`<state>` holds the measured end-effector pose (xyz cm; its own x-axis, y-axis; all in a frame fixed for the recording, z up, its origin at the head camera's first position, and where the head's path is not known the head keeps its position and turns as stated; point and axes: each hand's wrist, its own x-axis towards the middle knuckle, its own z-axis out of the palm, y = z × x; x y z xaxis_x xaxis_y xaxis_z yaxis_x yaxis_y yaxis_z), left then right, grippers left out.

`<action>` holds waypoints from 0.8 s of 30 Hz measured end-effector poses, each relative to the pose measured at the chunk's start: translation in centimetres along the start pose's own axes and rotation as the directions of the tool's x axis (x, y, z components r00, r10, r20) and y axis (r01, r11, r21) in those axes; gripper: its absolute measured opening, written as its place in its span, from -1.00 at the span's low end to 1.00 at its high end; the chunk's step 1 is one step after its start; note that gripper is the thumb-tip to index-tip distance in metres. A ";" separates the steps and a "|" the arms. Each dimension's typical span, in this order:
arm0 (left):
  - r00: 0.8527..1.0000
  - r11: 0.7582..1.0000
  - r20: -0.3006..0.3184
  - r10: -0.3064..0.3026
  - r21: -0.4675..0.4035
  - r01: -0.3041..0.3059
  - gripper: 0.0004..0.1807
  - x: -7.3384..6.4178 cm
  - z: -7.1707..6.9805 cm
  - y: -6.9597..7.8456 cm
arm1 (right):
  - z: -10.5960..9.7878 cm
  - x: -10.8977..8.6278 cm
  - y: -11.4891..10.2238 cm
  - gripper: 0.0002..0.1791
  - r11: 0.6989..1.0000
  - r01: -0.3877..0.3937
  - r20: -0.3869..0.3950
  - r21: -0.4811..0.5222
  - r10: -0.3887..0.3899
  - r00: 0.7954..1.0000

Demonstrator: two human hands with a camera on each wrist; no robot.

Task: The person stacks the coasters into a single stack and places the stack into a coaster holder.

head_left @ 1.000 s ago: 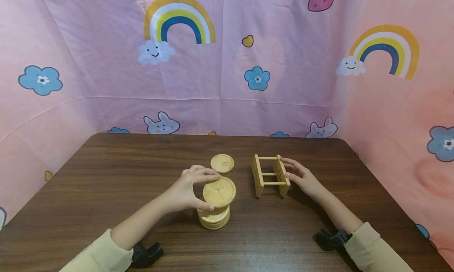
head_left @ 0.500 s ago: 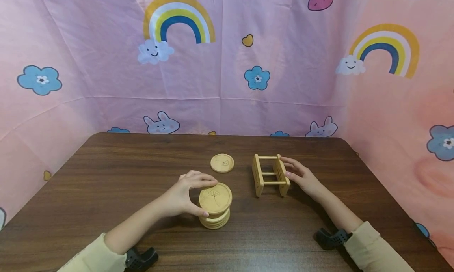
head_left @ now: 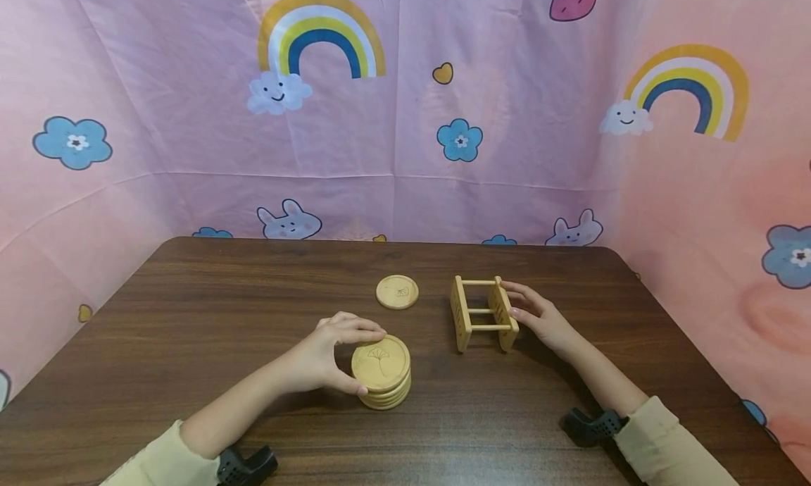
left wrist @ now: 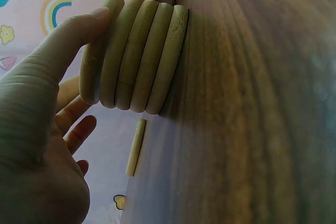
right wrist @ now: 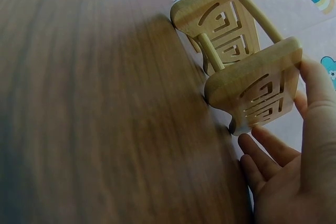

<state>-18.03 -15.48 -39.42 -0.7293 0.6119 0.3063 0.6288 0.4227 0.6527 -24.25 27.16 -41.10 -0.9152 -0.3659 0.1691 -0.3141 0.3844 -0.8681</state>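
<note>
A stack of round wooden coasters (head_left: 388,399) stands on the table, in front of the person. My left hand (head_left: 329,357) holds the top coaster (head_left: 381,363), engraved with a ginkgo leaf, by its rim. In the left wrist view, the thumb presses this coaster (left wrist: 98,56), which leans slightly from the coasters beneath it. Farther back lies a single coaster (head_left: 397,292), flat and apart. To the right stands a small wooden coaster rack (head_left: 483,328) with slotted side panels and rods. My right hand (head_left: 543,319) holds its right panel (right wrist: 265,90) at the edge, some fingertips hidden behind it.
The dark wood table (head_left: 209,310) is enclosed by a pink patterned cloth (head_left: 405,141) at the back and sides. A black wrist device (head_left: 247,466) is on the left forearm, and another black device (head_left: 592,427) on the right.
My left hand has lowered the ginkgo coaster down and slightly left onto the stack, lining it up with those below. The right hand and the rack have stayed still.
</note>
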 end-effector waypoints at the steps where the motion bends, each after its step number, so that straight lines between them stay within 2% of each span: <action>1: 1.000 1.000 0.001 0.001 -0.001 -0.001 -0.15 0.0 0.0 0.0 | 0.0 0.0 0.0 -0.41 1.000 0.001 0.000 -0.002 -0.001 1.000; 24: 0.999 0.999 0.011 0.044 -0.012 -0.043 -0.19 -0.1 0.3 -0.1 | 0.0 0.1 0.0 -0.40 1.000 -0.022 0.001 -0.012 0.022 1.000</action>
<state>-17.97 -15.42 -39.72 -0.6981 0.6372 0.3266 0.6566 0.3876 0.6471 -24.33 27.18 -41.10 -0.9215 -0.3583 0.1497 -0.2972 0.4026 -0.8658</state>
